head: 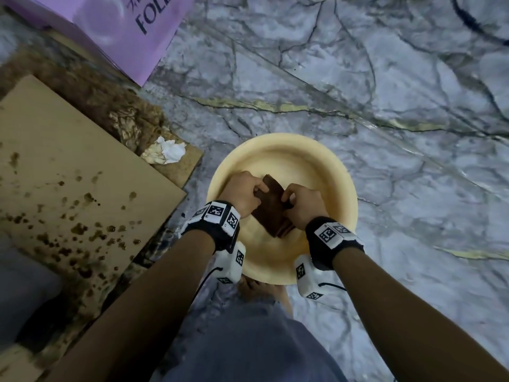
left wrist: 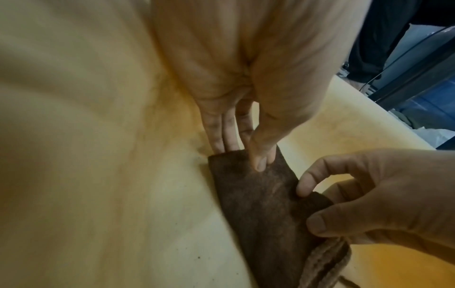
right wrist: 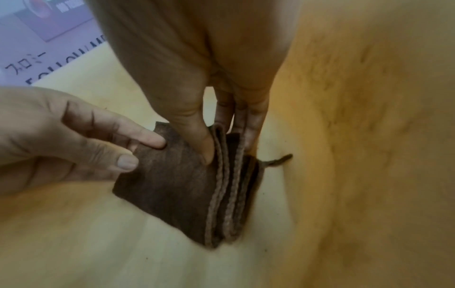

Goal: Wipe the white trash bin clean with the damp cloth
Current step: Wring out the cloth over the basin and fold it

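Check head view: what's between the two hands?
The folded brown cloth, pinched by left hand and right hand, inside the cream bin.

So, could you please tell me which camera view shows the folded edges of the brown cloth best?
The right wrist view: the brown cloth shows its stacked hemmed edges clearly. The left wrist view shows mostly its flat face; the head view shows it small between both hands.

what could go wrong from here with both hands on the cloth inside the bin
The folded brown cloth is only pinched at its edges by the left hand and right hand, so the layers may unfold or slip. The bin stands loose on the marble floor and could tip or slide when pressed.
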Demonstrator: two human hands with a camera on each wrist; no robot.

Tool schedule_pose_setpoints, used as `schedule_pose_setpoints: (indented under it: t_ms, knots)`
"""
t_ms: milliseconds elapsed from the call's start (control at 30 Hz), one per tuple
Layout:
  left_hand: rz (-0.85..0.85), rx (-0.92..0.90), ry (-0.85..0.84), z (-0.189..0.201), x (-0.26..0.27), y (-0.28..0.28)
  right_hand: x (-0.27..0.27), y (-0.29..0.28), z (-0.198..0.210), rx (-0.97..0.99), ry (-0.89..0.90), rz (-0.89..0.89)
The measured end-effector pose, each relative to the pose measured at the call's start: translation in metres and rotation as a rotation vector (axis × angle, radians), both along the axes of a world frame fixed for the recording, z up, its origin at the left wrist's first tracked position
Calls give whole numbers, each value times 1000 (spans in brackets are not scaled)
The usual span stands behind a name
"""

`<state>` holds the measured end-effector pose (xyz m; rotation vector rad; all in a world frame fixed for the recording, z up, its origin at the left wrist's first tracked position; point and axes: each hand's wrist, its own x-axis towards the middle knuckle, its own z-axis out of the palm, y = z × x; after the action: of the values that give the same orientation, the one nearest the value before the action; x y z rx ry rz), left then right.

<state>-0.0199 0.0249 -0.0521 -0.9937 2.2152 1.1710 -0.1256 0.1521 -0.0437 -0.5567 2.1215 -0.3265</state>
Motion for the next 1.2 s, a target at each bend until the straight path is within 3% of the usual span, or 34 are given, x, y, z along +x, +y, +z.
schedule_pose_setpoints:
  t_ms: [267, 467, 800, 1000, 1200]
  knots:
    - [112, 84, 62, 17, 7, -3, -11, -4, 15, -88, -68, -27]
    - [181, 139, 150, 73, 9, -23, -13, -15, 60, -215, -44, 51]
    - [7, -96, 396, 261, 56, -56, 19, -60, 203, -688, -179, 7]
    - [7, -266, 487, 375, 138, -62, 81, -90, 305, -928, -484, 101]
    - [164, -410, 531, 449, 251, -54, 175, -119, 376, -1061, -686, 255]
